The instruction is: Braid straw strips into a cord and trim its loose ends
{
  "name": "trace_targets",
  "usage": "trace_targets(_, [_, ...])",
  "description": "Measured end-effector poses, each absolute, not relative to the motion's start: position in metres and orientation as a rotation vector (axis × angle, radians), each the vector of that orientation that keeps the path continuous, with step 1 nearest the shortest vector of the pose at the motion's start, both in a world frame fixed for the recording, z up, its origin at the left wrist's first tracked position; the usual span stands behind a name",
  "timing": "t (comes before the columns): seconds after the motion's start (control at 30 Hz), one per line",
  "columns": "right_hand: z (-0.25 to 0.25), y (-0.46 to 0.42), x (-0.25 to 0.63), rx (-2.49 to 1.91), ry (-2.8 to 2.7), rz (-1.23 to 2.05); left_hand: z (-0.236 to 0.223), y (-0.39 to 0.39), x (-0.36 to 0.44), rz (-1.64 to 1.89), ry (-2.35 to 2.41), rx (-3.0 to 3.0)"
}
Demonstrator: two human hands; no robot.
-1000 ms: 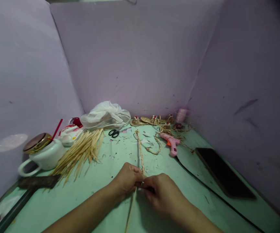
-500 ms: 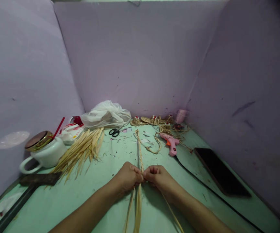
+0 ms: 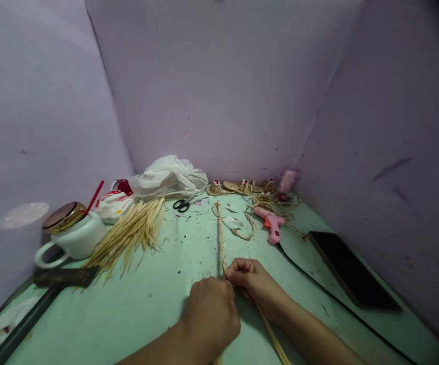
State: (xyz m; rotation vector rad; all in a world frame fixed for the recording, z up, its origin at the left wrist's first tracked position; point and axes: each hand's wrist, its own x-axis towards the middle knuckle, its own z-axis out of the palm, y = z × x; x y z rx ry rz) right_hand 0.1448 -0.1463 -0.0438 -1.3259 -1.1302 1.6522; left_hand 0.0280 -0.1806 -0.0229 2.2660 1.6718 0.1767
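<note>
A thin braided straw cord [image 3: 221, 238] runs down the middle of the green table [image 3: 154, 304] from the back toward me. My right hand [image 3: 250, 280] is closed in a pinch on the cord's near end. My left hand [image 3: 211, 317] is a fist just in front of it, closed on loose straw strands that it mostly hides. One flat strand [image 3: 274, 339] trails out toward me beneath my right wrist.
A bundle of straw strips [image 3: 131, 234], a white cup with a gold lid [image 3: 70, 235] and a dark block [image 3: 65, 277] lie left. Scissors [image 3: 181, 205], a plastic bag [image 3: 169, 177], woven pieces [image 3: 242, 187], a pink glue gun [image 3: 271, 223] with black cable and a phone [image 3: 352, 271] lie behind and right.
My left hand has pulled back toward me and risen over the strands, now covering them. My right hand stays pinched at the cord's end. The view shifted slightly.
</note>
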Motion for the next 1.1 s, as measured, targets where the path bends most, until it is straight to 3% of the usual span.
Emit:
trace_targets(0.13, [-0.045, -0.144, 0.146, -1.330, -1.113, 1.674, -0.022, -0.185, 0.031, 0.008, 1.602, 2.423])
trace_targets(0.27, [-0.043, -0.142, 0.149, -1.362, -1.059, 1.708, -0.017, -0.181, 0.024, 0.188, 1.561, 2.374])
trace_targets(0.4, [-0.040, -0.142, 0.153, -1.293, -1.034, 1.804, -0.012, -0.161, 0.014, 0.641, 1.686, 1.813])
trace_targets(0.53, [-0.038, -0.142, 0.156, -1.235, -1.025, 1.866, -0.015, -0.147, 0.013, 0.535, 1.347, 1.115])
trace_targets(0.7, [-0.040, -0.139, 0.158, -1.234, -1.157, 1.843, -0.025, -0.143, 0.014, 0.520, 1.253, 1.040])
trace_targets(0.87, [-0.048, -0.138, 0.158, -1.250, -1.495, 1.549, -0.034, -0.138, 0.016, 0.588, 1.346, 1.139])
trace_targets(1.1, [-0.028, -0.158, 0.155, -1.753, -1.902, 0.831, -0.047, -0.140, 0.020, 0.662, 1.373, 1.231])
